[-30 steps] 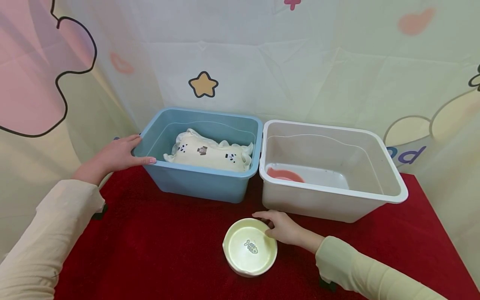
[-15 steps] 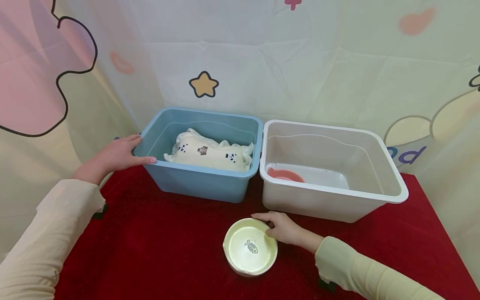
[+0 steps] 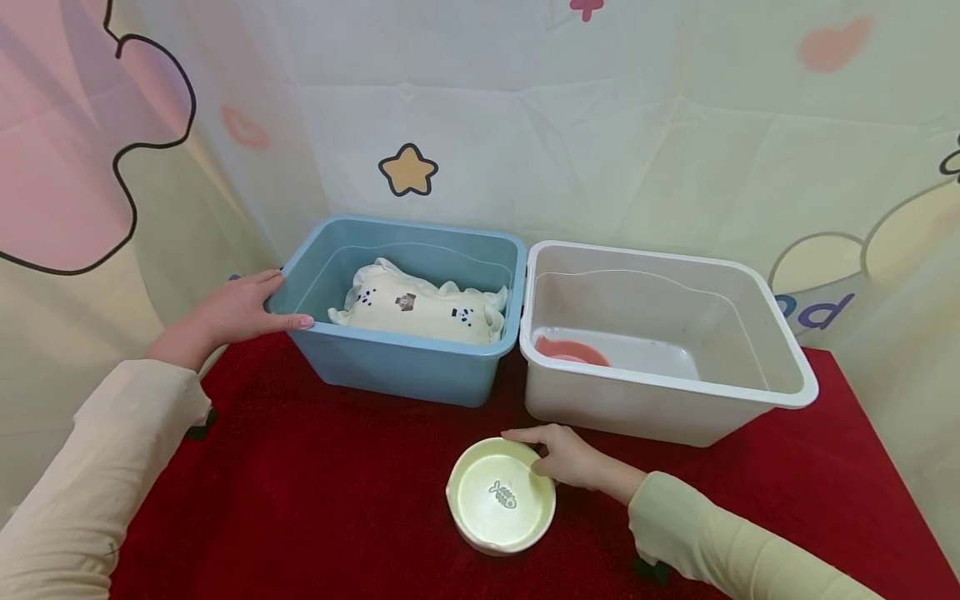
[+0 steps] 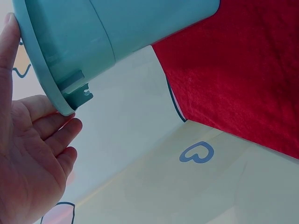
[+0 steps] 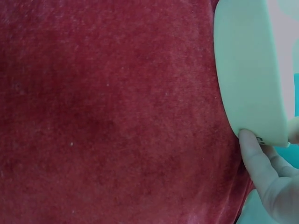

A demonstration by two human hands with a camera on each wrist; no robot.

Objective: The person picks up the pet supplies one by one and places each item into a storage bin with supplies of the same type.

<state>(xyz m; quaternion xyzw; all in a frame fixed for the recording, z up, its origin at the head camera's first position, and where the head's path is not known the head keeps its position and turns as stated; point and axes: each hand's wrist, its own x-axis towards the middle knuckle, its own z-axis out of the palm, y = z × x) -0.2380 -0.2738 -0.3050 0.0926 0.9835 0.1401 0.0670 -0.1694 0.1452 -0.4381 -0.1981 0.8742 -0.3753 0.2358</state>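
Pinching the round, shallow, pale-yellow dish (image 3: 497, 510) by its upper-right edge with the right hand (image 3: 566, 455), grip clamped on its side wall, low in the middle of the frame, on the fuzzy red cloth (image 3: 300, 475). Holding a corner of the big blue plastic tub (image 3: 390, 367), left of the middle, with the left hand (image 3: 238, 310). Probably at the taking-hold step, so needing a snug pinch and a gentle lift, keeping the dish level. Looking almost the same as half a second ago, with no lift or slide to see.

There are two bins (image 3: 397, 371) (image 3: 622, 408), one bowl (image 3: 495, 521), one cushion (image 3: 423, 310), one pink item (image 3: 570, 350) and one red cloth (image 3: 315, 492).
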